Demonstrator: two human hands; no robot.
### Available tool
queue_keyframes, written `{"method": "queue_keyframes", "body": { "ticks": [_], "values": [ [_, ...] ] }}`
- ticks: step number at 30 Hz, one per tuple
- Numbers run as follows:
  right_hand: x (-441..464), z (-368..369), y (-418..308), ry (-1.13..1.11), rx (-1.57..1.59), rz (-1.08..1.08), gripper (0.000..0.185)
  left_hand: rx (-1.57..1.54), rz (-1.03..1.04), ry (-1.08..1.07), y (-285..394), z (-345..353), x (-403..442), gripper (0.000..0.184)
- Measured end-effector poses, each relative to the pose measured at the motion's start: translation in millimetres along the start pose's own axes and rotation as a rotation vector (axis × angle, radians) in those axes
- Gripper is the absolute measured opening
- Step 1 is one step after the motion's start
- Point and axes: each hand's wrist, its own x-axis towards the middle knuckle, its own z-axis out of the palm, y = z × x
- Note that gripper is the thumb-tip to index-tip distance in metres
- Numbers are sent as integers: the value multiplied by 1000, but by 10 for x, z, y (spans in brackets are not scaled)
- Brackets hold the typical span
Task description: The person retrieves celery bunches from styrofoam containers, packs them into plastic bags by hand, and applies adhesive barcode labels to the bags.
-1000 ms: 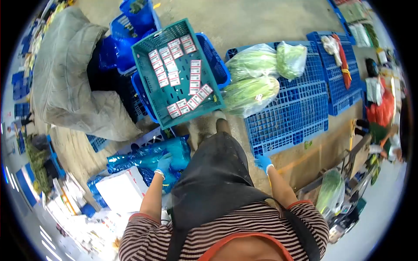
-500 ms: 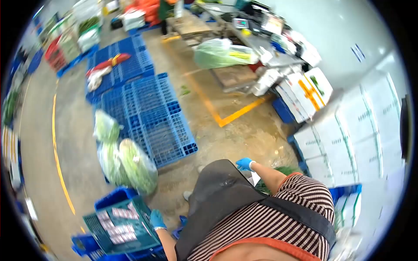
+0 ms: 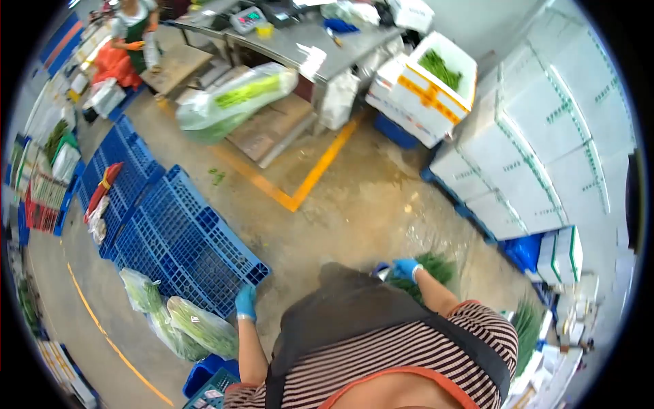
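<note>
My left hand [image 3: 246,302], in a blue glove, hangs beside the near corner of the blue pallets [image 3: 197,238]. Its fingers are loosely extended with nothing in them. My right hand [image 3: 405,268], also gloved in blue, appears closed on a bunch of feathery greens [image 3: 436,267], whose foliage shows on both sides of the wrist. A small white and purple piece [image 3: 382,271] lies at its fingertips; what it is I cannot make out. My dark apron [image 3: 354,307] hides part of the floor and of the bunch.
Bagged vegetables [image 3: 197,324] lie by the pallets, near a blue crate [image 3: 204,375]. White boxes [image 3: 504,163] are stacked at right. A foam box of greens [image 3: 443,68], a metal table [image 3: 313,51] and a bag of greens [image 3: 238,99] stand ahead. A co-worker [image 3: 135,34] is at far left.
My view has swung right, so pallets and table sit further left. My left hand has moved from beside the green crate to near the pallet corner. The feathery greens have stayed with my right hand.
</note>
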Motion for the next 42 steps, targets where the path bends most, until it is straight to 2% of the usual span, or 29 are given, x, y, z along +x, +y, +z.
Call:
{"method": "queue_keyframes", "body": {
  "ticks": [1,2,4,6,7,8,9,10,14,15,18,20,23,24,26,28,31,34,35,36,38,40,42],
  "values": [
    [1,-255,127,-39,-200,35,18,31,61,-178,232,-161,507,23],
    [-3,-515,241,-85,-393,63,17,-435,-65,-101,622,-854,762,25],
    [185,-1002,600,-85,-296,150,22,-1615,-762,-238,1333,-1752,1238,27],
    [398,-1486,797,-11,-151,176,31,-1651,-687,-285,1421,-1981,1403,29],
    [573,-1816,842,85,165,299,32,-1667,-643,-311,1498,-2043,1596,31],
    [782,-2191,732,226,767,510,32,-1583,-668,-339,1520,-2070,1772,32],
    [962,-2602,571,348,1067,579,33,-1623,-630,-362,1436,-2005,1916,33],
    [1140,-3002,390,428,1204,576,34,-1665,-588,-392,1321,-1921,2076,34],
    [1618,-4347,-240,558,1088,360,41,-1525,-779,-317,1097,-1963,2812,35],
    [1734,-4679,-325,574,1030,338,42,-1583,-699,-252,936,-1763,3055,35],
    [1970,-5342,-268,656,1037,230,42,-1711,-604,-313,693,-1737,3968,35],
    [1962,-5805,-393,721,1049,198,42,-1554,-628,-225,870,-1841,4631,35],
    [1954,-6349,-210,820,1032,208,44,-1232,-250,-195,1260,-2105,5824,36],
    [1937,-6465,-111,837,1085,220,44,-1163,-102,-206,1472,-2222,6233,35],
    [1821,-6640,-131,918,1043,204,41,-1431,-180,-337,2615,-3280,6731,34],
    [1789,-6777,86,969,1118,205,41,-1315,-46,-410,3493,-3900,7231,37],
    [1851,-6961,741,926,1337,175,41,-1275,283,-524,4700,-4566,7651,39],
    [2111,-7133,1456,834,1581,217,42,-1356,387,-718,5778,-4811,7812,36],
    [2251,-7146,1710,723,1644,139,43,-1334,419,-776,6079,-4796,7855,37],
    [2427,-7144,1970,674,1681,259,44,-1311,446,-839,6372,-4766,7892,38],
    [2845,-6891,2751,363,1512,251,52,-1313,452,-962,6935,-4657,7993,40],
    [3249,-6884,2683,305,1569,750,66,-1347,414,-1081,7399,-4485,8142,40],
    [3599,-6630,2946,312,1582,828,59,-1386,284,-1171,7770,-4105,8379,41]
  ]
}}
